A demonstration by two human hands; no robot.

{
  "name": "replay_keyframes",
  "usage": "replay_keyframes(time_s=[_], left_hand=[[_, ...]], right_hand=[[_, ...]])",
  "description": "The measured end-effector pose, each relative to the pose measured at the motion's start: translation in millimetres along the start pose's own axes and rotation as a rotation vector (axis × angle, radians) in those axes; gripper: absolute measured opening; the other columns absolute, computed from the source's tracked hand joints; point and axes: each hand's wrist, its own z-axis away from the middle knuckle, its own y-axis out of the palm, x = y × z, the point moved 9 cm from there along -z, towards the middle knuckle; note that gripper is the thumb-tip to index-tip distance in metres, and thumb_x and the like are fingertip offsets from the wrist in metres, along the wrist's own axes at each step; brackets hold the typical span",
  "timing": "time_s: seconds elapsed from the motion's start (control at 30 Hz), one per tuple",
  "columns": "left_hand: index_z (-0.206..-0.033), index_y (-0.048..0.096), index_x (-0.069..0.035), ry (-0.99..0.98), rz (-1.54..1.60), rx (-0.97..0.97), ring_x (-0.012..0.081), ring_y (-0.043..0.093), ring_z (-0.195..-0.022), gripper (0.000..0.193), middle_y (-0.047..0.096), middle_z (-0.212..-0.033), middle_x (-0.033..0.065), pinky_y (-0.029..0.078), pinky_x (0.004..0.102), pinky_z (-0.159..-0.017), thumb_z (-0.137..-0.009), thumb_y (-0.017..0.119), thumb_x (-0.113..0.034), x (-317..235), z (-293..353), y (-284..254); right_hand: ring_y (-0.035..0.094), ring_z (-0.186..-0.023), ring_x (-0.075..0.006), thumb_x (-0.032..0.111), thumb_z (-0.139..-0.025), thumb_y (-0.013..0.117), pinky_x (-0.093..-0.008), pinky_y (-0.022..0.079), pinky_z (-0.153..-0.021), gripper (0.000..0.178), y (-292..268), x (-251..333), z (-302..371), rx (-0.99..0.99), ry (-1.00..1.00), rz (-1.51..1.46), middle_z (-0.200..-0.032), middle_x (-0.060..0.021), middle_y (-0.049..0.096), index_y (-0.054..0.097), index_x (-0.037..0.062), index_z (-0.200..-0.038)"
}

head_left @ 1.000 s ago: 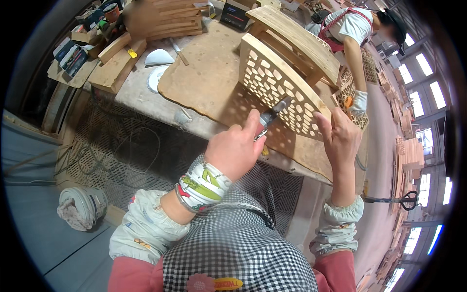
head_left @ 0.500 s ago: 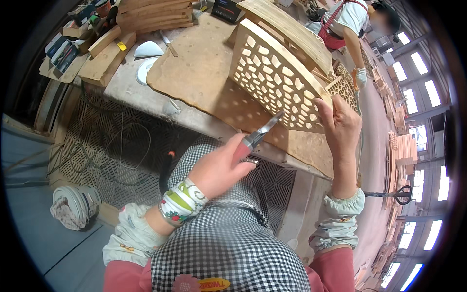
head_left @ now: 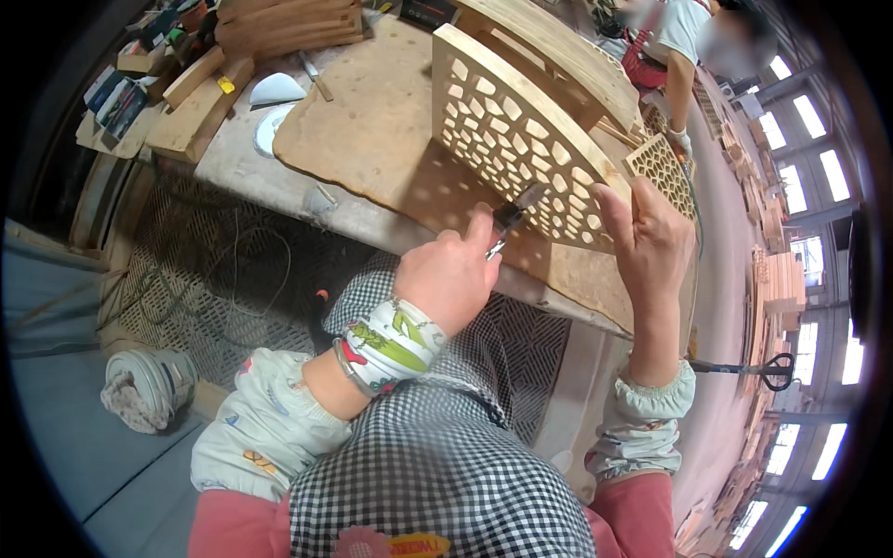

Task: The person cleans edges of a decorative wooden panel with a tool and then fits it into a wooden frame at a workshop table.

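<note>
One tool (head_left: 511, 215), left hand (head_left: 448, 279); one panel (head_left: 523, 139), right hand (head_left: 654, 246).

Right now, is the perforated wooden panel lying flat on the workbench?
No, the perforated wooden panel stands on edge, the right hand holding its right end.

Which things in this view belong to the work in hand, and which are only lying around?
Seemingly in use:
pale wooden panel with irregular holes, held by the right hand
dark-bladed hand tool, in the left hand

Seemingly lying around:
white half-round sheet
white plastic bucket
</note>
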Motion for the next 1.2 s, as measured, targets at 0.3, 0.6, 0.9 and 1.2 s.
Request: replay_keyframes(time_s=[0.3,0.6,0.9,1.2], left_hand=[[-0.142,0.044,-0.007,-0.066,0.417,0.103,0.0428,0.070,-0.092,0.062,0.072,-0.104,0.0222,0.057,0.0477,-0.078,-0.093,0.068,-0.036,29,36,-1],[-0.140,0.048,-0.001,-0.160,0.576,0.161,0.0444,0.070,-0.099,0.056,0.071,-0.107,0.0260,0.056,0.0447,-0.086,-0.098,0.060,-0.037,40,12,3],[-0.139,0.052,-0.003,-0.250,0.969,0.404,0.0110,0.058,-0.055,0.047,0.060,-0.071,0.0022,0.046,0.0256,-0.049,-0.104,0.053,-0.034,41,0,36],[-0.147,0.042,0.000,-0.271,0.960,0.357,0.0133,0.060,-0.059,0.059,0.064,-0.084,0.0038,0.048,0.0280,-0.053,-0.101,0.060,-0.033,76,41,29]], right_hand=[[0.047,-0.051,-0.0243,0.044,-0.091,0.073,-0.0351,0.041,-0.051,0.044,-2,-44,3,0.050,0.155,-0.173,-0.060,-0.0118,0.051,0.062,0.0037,-0.078],[0.049,-0.052,-0.0251,0.044,-0.092,0.073,-0.0351,0.040,-0.052,0.044,-2,-28,7,0.067,0.087,-0.118,-0.061,-0.0118,0.049,0.062,0.0033,-0.079],[0.050,-0.050,-0.0205,0.038,-0.093,0.074,-0.0335,0.041,-0.052,0.037,1,-29,5,0.076,0.069,-0.169,-0.059,-0.0102,0.050,0.068,0.0029,-0.085],[0.061,-0.055,-0.0113,0.028,-0.096,0.071,-0.0271,0.047,-0.055,0.032,2,-54,4,0.096,0.174,-0.266,-0.062,-0.0058,0.060,0.067,-0.0008,-0.085]])
